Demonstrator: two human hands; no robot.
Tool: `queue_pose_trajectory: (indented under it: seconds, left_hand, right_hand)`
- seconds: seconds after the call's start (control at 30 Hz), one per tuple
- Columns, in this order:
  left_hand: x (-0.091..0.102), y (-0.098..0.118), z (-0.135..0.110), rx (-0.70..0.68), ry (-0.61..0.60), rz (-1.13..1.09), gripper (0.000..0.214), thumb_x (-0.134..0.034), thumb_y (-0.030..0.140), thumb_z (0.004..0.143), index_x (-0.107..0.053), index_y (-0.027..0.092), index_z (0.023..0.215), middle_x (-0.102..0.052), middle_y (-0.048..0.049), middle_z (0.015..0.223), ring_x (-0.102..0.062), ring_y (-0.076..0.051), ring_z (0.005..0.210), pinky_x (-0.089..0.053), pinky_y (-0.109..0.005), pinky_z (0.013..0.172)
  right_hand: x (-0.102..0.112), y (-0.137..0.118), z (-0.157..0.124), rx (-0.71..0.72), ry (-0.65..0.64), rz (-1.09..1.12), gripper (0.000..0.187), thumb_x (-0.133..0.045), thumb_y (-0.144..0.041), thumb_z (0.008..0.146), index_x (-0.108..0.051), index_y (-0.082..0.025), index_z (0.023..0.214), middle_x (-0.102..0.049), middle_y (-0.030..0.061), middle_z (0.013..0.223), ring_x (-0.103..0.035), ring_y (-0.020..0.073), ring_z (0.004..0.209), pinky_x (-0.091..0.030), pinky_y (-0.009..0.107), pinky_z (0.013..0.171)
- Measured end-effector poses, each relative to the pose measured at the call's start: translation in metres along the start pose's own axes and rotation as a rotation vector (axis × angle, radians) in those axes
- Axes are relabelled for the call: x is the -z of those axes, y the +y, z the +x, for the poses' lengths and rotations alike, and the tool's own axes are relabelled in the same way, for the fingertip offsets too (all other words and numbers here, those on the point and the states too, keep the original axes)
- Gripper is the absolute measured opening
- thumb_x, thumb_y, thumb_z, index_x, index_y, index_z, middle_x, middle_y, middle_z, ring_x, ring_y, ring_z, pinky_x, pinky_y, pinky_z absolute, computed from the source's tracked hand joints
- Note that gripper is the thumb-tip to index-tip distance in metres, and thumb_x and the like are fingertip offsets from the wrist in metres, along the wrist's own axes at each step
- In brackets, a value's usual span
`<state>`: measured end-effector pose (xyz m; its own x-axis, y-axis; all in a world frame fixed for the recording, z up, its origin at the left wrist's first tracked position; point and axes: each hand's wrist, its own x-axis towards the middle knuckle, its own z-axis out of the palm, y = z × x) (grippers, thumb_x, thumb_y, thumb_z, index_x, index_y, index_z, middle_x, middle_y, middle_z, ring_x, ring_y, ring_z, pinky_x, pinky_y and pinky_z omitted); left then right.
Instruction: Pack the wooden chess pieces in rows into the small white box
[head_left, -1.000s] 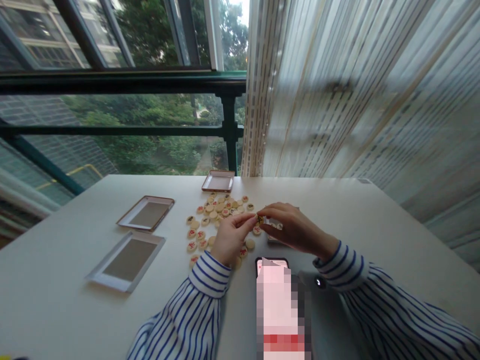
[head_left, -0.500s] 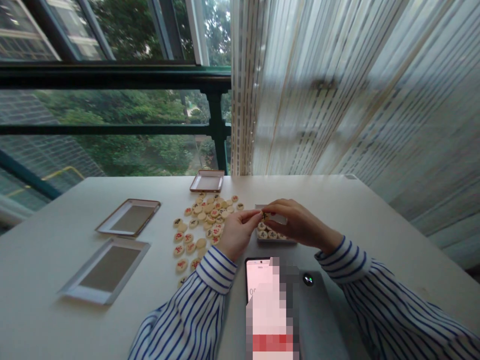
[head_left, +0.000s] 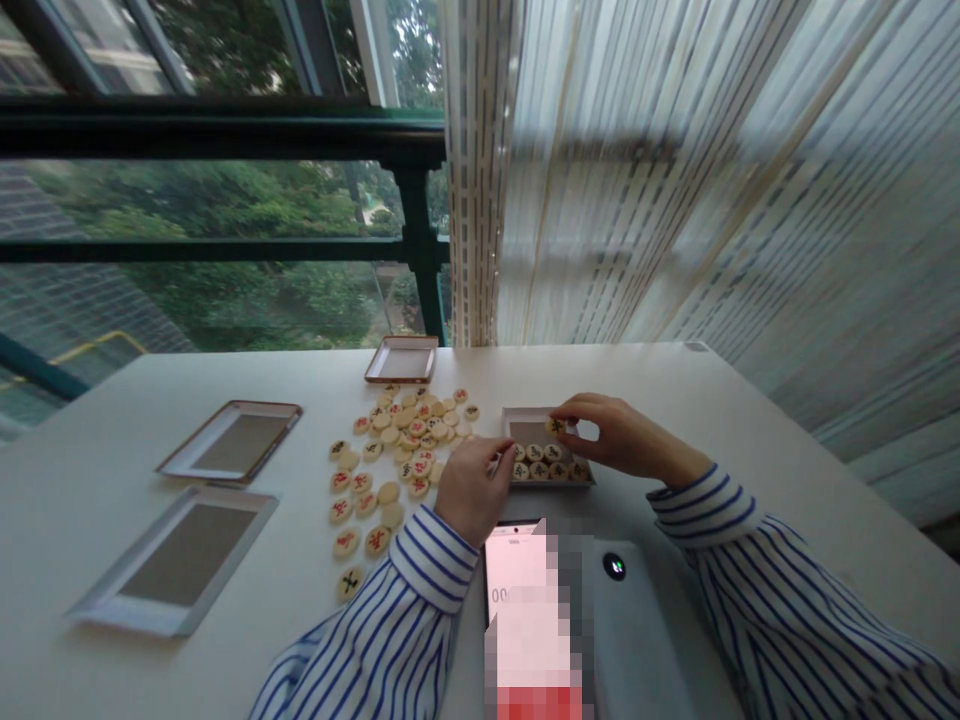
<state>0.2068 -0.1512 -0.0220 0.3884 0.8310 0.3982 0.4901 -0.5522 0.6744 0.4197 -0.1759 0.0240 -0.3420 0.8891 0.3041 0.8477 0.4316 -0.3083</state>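
I could read "00" on the phone (head_left: 525,615), low in the middle of the frame; the tiny word above it was a blur. Left of centre, the loose discs (head_left: 417,427) bore Chinese characters, some red, some black, too small to name surely. Black characters also marked the boxed discs (head_left: 538,470) right of centre and the raised disc (head_left: 555,426). At lower right of centre, the grey device (head_left: 637,630) showed a small lit sign, illegible to me.

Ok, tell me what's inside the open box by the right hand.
Two rows of round, black-marked pieces line the near side of the box, with bare floor behind. The right hand, pinching another piece, covers part of the right side; what lies there can't be seen.
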Motion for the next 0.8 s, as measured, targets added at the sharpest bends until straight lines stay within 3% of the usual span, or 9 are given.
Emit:
queue_pose_trajectory:
  seconds: [0.2,0.43,0.8]
  left_hand:
    - [-0.005,-0.005,-0.004,-0.105,0.006,0.097,0.02,-0.051,0.024,0.082,-0.068,0.016,0.089,-0.07,-0.009,0.083,-0.061,-0.02,0.079,-0.046,-0.033,0.073]
    - [-0.007,-0.007,-0.005,-0.128,-0.027,0.158,0.022,-0.05,0.025,0.083,-0.067,0.014,0.09,-0.07,-0.0103,0.087,-0.061,-0.023,0.082,-0.045,-0.036,0.075]
    - [-0.006,-0.008,-0.006,-0.168,-0.015,0.202,0.021,-0.051,0.026,0.083,-0.067,0.014,0.089,-0.07,-0.0095,0.085,-0.061,-0.022,0.08,-0.045,-0.035,0.073]
  right_hand:
    - [0.0,0.007,-0.003,-0.046,-0.102,-0.058,0.02,-0.054,-0.027,0.079,-0.065,-0.018,0.094,-0.065,0.005,0.082,-0.057,0.0149,0.073,-0.044,0.028,0.07]
    - [0.002,0.007,-0.005,-0.066,-0.2,-0.139,0.017,-0.055,-0.026,0.078,-0.064,-0.018,0.089,-0.065,0.0045,0.079,-0.058,0.0157,0.071,-0.044,0.028,0.068]
    - [-0.003,0.016,-0.007,-0.033,-0.233,-0.228,0.017,-0.056,-0.029,0.078,-0.065,-0.02,0.089,-0.061,0.0069,0.09,-0.056,0.0183,0.081,-0.042,0.032,0.074]
